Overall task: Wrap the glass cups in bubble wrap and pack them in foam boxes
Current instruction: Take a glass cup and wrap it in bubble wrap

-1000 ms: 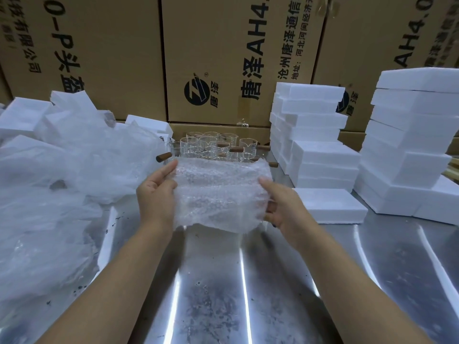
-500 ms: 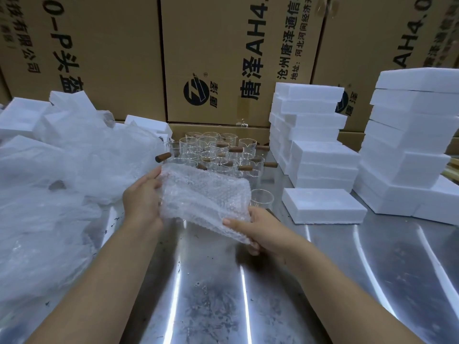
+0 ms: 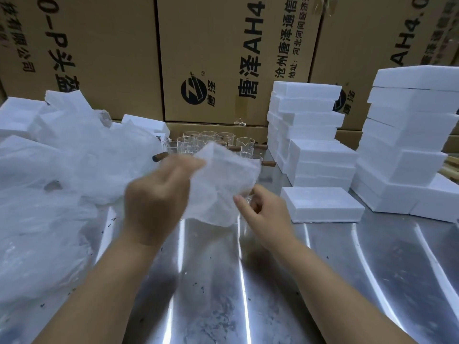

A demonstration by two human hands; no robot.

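Observation:
A sheet of bubble wrap [image 3: 223,180] hangs blurred in the air above the metal table [image 3: 223,281]. My left hand [image 3: 159,194] grips its left upper edge. My right hand [image 3: 268,209] sits curled at the sheet's lower right edge, and what its fingers close on is hidden by blur and by the wrap. Behind the sheet stands a cluster of several glass cups [image 3: 198,142] with brown wooden handles. A single white foam box [image 3: 320,202] lies flat to the right of my right hand.
Two tall stacks of white foam boxes [image 3: 310,135] [image 3: 409,135] stand at the right. A big heap of clear plastic and wrap [image 3: 49,182] covers the left side. Large cardboard cartons [image 3: 223,58] wall off the back.
The flat, stretched sheet has been tilted and lifted by my left hand. My right hand let go of its right edge and dropped to the lower right corner, where a lone cup stood.

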